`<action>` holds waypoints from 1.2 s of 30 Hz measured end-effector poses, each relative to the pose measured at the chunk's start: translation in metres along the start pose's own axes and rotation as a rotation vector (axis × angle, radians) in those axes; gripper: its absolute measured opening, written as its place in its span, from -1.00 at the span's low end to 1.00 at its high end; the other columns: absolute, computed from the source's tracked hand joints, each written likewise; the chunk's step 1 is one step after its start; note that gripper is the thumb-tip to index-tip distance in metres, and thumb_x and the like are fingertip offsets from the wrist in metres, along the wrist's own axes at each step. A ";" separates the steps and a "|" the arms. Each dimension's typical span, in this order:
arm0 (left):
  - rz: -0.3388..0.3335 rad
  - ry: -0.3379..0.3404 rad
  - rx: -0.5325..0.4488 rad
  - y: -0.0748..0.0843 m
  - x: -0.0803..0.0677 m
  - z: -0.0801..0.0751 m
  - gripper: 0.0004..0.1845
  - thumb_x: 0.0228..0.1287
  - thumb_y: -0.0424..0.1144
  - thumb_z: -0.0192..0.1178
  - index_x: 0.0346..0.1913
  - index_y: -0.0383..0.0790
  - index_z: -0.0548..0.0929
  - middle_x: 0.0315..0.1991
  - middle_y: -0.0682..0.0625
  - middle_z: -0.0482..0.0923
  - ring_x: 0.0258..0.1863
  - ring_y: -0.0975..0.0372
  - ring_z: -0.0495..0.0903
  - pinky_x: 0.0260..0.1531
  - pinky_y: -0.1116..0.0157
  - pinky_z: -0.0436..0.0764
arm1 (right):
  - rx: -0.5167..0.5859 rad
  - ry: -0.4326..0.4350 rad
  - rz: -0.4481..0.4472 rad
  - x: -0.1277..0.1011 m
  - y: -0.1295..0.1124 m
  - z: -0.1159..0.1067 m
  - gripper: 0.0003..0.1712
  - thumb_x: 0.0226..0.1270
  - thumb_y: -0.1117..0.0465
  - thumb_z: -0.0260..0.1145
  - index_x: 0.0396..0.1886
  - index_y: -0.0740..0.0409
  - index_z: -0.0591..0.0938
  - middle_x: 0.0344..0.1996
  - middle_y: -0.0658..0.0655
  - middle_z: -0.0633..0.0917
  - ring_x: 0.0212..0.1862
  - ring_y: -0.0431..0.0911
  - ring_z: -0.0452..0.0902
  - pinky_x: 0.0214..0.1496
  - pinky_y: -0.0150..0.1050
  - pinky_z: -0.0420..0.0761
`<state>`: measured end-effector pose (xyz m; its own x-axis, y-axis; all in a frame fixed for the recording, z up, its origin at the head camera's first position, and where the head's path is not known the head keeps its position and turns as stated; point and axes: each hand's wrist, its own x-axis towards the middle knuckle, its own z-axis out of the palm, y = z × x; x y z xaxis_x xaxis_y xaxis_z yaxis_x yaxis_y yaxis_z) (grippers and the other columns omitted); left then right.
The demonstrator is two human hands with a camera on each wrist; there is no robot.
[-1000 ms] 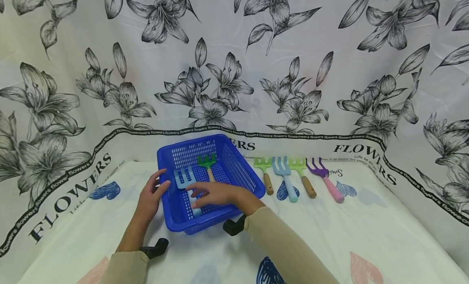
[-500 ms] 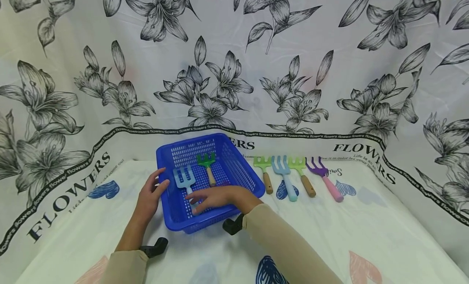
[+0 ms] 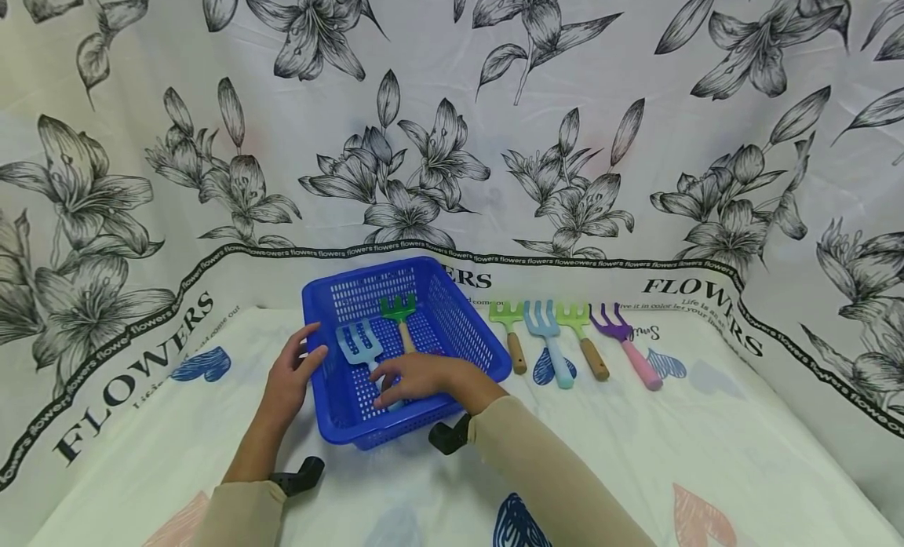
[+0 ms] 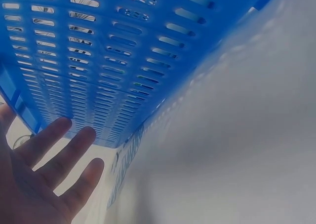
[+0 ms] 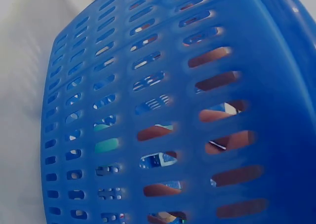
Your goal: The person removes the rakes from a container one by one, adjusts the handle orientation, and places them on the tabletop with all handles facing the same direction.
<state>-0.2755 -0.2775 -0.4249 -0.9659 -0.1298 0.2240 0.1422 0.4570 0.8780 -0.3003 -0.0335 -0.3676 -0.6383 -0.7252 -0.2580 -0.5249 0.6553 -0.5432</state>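
You sit at a table draped in a white cloth (image 3: 706, 453) printed with pastel hearts. The same kind of fabric, printed with large black lilies and the word FLOWERS, rises as a backdrop (image 3: 494, 100) behind and to both sides.

A blue slotted basket (image 3: 466, 327) stands at the centre of the table. Inside it lies a light blue hand fork (image 3: 360, 344), its long axis running from about 11 o'clock to 5 o'clock, tines pointing away from you toward 11. Just to its right in the basket lies a green rake (image 3: 399, 310) with a wooden handle, tines also pointing away.

Your right hand (image 3: 417, 377) reaches over the near rim into the basket and its curled fingers cover the fork's handle. Your left hand (image 3: 288, 382) rests flat, fingers straight and apart, against the outside of the basket's left wall.

At 3 o'clock of the basket, four more tools (image 3: 575, 339) lie side by side on the cloth, tines away from you.
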 end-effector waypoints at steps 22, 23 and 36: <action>0.007 0.003 0.013 0.001 0.000 0.000 -0.25 0.38 0.25 -0.03 0.52 0.04 0.11 0.46 -0.25 0.12 0.35 -0.23 0.21 0.21 -0.27 0.24 | -0.015 0.010 0.008 -0.001 0.003 0.001 -0.49 0.30 -0.11 0.30 0.19 -0.05 0.60 -0.02 -0.09 0.68 0.05 -0.21 0.55 0.22 -0.15 0.45; 0.007 0.003 0.014 0.001 0.000 0.000 -0.25 0.38 0.25 -0.03 0.52 0.04 0.11 0.46 -0.24 0.12 0.35 -0.23 0.21 0.21 -0.27 0.23 | -0.026 -0.003 0.004 -0.002 0.003 0.001 -0.49 0.31 -0.11 0.30 0.20 -0.06 0.60 -0.02 -0.09 0.68 0.05 -0.22 0.54 0.22 -0.16 0.45; 0.010 0.002 0.015 0.001 0.001 0.000 -0.24 0.38 0.26 -0.04 0.52 0.04 0.11 0.47 -0.24 0.10 0.36 -0.23 0.19 0.21 -0.28 0.22 | -0.007 0.072 -0.025 -0.001 0.004 -0.001 -0.54 0.31 -0.07 0.32 0.15 -0.02 0.62 -0.07 -0.09 0.69 0.04 -0.19 0.55 0.18 -0.15 0.49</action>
<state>-0.2761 -0.2774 -0.4237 -0.9642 -0.1266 0.2332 0.1483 0.4715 0.8693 -0.3023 -0.0305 -0.3691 -0.6637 -0.7245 -0.1860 -0.5449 0.6387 -0.5433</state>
